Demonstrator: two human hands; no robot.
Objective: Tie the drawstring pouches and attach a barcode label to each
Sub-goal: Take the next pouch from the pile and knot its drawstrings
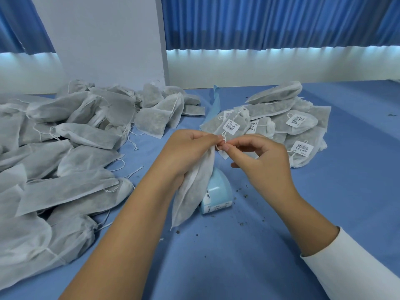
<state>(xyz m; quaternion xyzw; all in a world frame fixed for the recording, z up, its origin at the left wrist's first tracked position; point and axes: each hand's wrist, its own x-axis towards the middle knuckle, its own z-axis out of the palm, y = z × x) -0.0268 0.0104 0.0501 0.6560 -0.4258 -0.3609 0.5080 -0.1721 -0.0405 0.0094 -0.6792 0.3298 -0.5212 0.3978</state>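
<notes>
- Head view: a white pouch (192,191) is gripped at its gathered neck by the left hand (190,152) and hangs above the blue table (238,267).
- Its drawstring (223,142) is pinched between thumb and forefinger of the right hand (259,163); a loop seems to be formed, though it is too small to confirm.
- A pale blue dispenser (218,191) is partly covered by the held pouch.
- An unlabelled heap (65,148) is seen at left; a labelled stack (298,124) at right, one barcode label (231,126) just beyond the fingertips.
</notes>
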